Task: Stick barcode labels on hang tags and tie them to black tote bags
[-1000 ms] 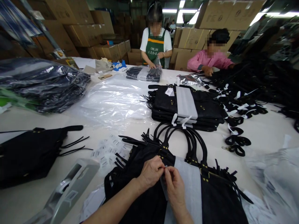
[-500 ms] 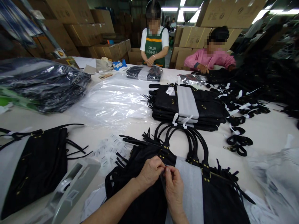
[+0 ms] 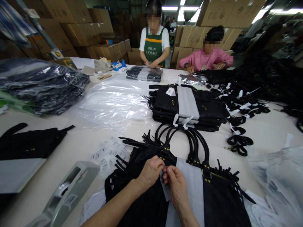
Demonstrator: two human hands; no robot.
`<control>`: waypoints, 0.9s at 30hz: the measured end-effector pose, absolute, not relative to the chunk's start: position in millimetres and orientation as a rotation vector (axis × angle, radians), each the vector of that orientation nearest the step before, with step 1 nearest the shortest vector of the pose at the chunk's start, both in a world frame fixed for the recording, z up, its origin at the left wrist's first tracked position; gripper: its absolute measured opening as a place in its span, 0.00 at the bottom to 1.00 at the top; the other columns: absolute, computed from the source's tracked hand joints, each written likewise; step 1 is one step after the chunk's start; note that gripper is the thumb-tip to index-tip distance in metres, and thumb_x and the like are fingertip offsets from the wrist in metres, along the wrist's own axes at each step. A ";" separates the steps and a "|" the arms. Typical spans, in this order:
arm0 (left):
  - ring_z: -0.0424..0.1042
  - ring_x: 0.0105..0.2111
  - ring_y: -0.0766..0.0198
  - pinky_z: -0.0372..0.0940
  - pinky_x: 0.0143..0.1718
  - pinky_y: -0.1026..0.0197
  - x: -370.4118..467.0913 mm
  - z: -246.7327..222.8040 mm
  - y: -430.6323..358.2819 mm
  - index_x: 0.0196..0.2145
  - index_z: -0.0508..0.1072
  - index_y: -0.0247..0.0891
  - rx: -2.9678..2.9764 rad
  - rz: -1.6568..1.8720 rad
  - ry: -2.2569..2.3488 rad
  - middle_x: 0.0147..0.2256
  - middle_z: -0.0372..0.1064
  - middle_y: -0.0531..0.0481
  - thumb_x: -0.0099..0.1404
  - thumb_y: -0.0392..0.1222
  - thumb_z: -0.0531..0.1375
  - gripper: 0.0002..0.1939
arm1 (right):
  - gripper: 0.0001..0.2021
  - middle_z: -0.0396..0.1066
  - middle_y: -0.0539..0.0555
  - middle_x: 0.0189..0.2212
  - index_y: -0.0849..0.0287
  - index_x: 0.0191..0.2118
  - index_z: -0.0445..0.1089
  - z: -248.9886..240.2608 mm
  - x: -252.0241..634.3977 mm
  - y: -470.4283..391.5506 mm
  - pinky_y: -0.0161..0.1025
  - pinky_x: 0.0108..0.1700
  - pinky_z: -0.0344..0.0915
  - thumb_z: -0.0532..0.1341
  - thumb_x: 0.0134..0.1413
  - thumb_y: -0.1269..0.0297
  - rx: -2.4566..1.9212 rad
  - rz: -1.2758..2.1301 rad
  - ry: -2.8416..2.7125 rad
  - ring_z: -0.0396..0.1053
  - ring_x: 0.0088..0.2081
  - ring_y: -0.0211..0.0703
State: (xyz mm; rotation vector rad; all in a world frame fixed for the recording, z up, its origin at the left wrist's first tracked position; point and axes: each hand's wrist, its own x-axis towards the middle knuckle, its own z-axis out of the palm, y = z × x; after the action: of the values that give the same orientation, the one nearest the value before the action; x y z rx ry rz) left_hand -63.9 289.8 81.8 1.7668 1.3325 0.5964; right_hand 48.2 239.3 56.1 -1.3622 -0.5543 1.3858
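Observation:
Black handbags [image 3: 222,195] with upright looped handles and a pale grey wrap [image 3: 193,189] lie in front of me. Over the top bag, near the base of its left handle, my left hand [image 3: 151,170] is closed in a pinch. My right hand [image 3: 175,181] is pinched right beside it, fingertips nearly touching. Something tiny sits between the fingertips, too small to name. A translucent tag or small bag [image 3: 166,189] hangs beneath the fingers, against the black bag.
A grey dispenser [image 3: 71,192] and loose labels [image 3: 104,157] lie left. Behind are stacked black bags [image 3: 163,104], clear plastic bags [image 3: 111,101] and black straps [image 3: 241,140]. Two people work across the table. Wrapped bags [image 3: 42,85] fill the far left.
The black bag at the left has shifted and turned, showing more of its grey wrap. My right hand has rotated slightly, and the hanging translucent piece shows more. The people's hands across the table have moved.

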 end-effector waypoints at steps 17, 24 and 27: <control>0.66 0.26 0.68 0.60 0.29 0.67 -63.3 79.1 286.9 0.21 0.68 0.36 1.765 0.601 1.316 0.25 0.64 0.53 0.52 0.28 0.50 0.10 | 0.13 0.64 0.47 0.16 0.59 0.24 0.66 54.3 44.5 241.5 0.32 0.22 0.55 0.61 0.45 0.54 -1.357 1.399 -0.561 0.58 0.19 0.32; 0.64 0.24 0.70 0.59 0.26 0.68 -63.7 77.0 288.1 0.21 0.66 0.36 1.751 0.578 1.329 0.24 0.62 0.54 0.52 0.28 0.49 0.09 | 0.13 0.64 0.46 0.15 0.59 0.24 0.65 53.9 38.8 244.0 0.31 0.20 0.54 0.60 0.44 0.53 -1.387 1.376 -0.554 0.58 0.17 0.31; 0.63 0.24 0.69 0.59 0.27 0.68 -65.3 76.4 290.3 0.22 0.66 0.36 1.769 0.563 1.315 0.24 0.61 0.54 0.53 0.29 0.49 0.09 | 0.13 0.64 0.46 0.15 0.60 0.23 0.65 56.0 38.6 245.0 0.31 0.20 0.53 0.60 0.44 0.53 -1.385 1.375 -0.556 0.57 0.17 0.31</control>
State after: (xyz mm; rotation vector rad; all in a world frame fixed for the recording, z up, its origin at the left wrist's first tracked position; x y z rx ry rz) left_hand -65.3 290.3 76.4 1.7692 1.3149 0.5630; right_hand 38.6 245.0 56.0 -1.3854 -0.5559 1.3751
